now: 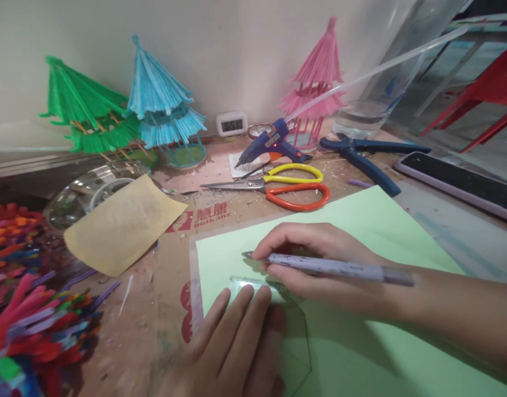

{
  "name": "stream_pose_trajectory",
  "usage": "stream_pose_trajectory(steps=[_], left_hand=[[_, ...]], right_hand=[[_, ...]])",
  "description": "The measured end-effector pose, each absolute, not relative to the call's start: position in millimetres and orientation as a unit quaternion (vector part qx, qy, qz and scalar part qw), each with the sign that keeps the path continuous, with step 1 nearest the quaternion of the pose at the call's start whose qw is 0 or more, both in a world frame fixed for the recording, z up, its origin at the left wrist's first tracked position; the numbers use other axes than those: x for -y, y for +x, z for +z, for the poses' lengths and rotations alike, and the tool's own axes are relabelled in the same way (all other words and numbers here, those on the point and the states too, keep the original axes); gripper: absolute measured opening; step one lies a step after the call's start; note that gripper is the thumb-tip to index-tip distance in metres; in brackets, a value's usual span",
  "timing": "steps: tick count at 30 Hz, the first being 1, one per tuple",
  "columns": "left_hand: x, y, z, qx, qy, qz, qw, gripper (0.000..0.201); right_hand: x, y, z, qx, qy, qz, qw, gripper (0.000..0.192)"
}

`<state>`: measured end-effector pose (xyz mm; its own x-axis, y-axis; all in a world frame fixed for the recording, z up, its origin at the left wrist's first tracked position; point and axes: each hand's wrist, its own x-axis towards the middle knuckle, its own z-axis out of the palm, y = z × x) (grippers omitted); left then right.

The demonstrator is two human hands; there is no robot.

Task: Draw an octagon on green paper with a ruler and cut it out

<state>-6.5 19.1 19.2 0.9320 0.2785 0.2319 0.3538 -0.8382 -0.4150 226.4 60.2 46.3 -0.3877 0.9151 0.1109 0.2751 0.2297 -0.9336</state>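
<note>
Cluttered table point(131, 331): right hand point(325, 241) pinching pen point(344, 268), left hand point(239, 339) palm-down over green paper point(377, 220).

Pale green paper point(369, 223) flat on the tabletop point(140, 331), thin dark lines drawn on it, clear ruler-like strip point(253, 283) on top, partly hidden, grayish-purple pen point(323, 264) slanting low over the paper, dark tip leftward

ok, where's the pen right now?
Head view, just right of centre: the pen is in the right hand over the green paper, tip pointing left, just beyond the clear strip under the left hand.
</note>
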Motion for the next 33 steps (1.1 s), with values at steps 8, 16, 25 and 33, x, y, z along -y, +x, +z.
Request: stream_pose_trajectory(steps=[8, 16, 25, 33], left_hand=[[-13.7, -6.7, 13.2, 0.188, -0.952, -0.111, 0.217, 0.044], [-10.5, -4.0, 15.9, 0.203, -0.951, -0.111, 0.207, 0.042], [-11.9, -2.4, 18.1, 0.204, -0.95, -0.122, 0.2, 0.042], [-11.8, -1.5, 16.6, 0.214, -0.949, -0.13, 0.194, 0.041]], right_hand=[[-60.8, 219.9, 39.5, 0.676, -0.444, 0.486, 0.331, 0.007], [-61.8, 218.4, 45.0, 0.68, -0.445, 0.487, 0.32, 0.007], [-61.0, 219.4, 38.8, 0.694, -0.427, 0.481, 0.323, 0.008], [-59.9, 219.9, 41.2, 0.707, -0.429, 0.468, 0.311, 0.008]])
